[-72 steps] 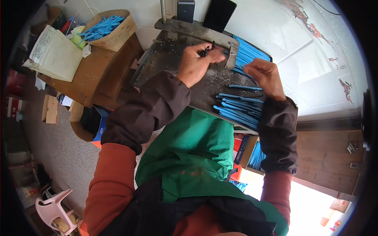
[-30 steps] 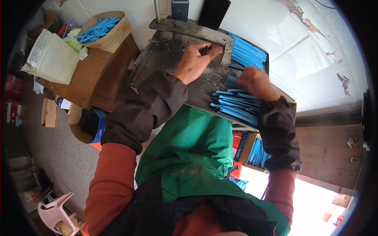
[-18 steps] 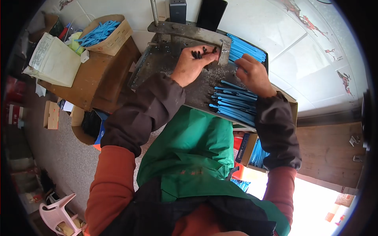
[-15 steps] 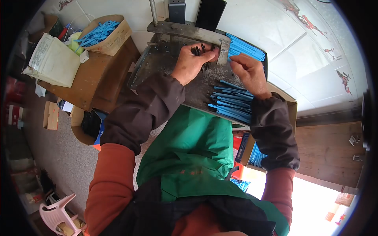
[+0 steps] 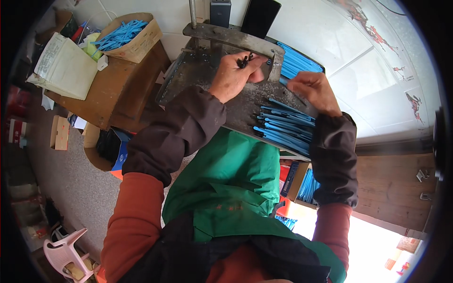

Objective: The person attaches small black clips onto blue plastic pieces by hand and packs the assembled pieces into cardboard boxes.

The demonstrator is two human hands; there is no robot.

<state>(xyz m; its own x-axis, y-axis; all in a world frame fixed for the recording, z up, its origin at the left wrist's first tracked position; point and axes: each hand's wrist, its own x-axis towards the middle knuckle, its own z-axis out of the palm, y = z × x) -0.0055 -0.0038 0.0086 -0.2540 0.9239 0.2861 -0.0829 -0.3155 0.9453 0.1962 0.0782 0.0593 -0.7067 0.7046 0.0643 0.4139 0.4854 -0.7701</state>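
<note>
My left hand [image 5: 233,78] is closed around several small black pieces [image 5: 244,60] that stick out between its fingers, beside the upright end of a metal bar [image 5: 275,66]. To the right of that bar, my right hand [image 5: 315,92] makes a pinch, with the tip of a blue plastic strip [image 5: 283,81] showing at its fingertips. Most of that strip is hidden. Below my right hand lies a loose pile of blue strips with dark ends [image 5: 285,123]. Behind the bar rests a neat stack of blue strips [image 5: 299,60]. All this is on a worn metal work surface [image 5: 193,70].
A phone [image 5: 261,18] and a dark grey box [image 5: 220,13] stand against the wall behind. On the left, a carton [image 5: 137,49] of blue strips sits on a brown cabinet [image 5: 106,94]. An open box of strips [image 5: 307,184] is below the right forearm.
My right hand has shifted slightly right and down, away from the metal bar. My left hand still grips the black pieces and has turned a little. The whole view has shifted slightly.
</note>
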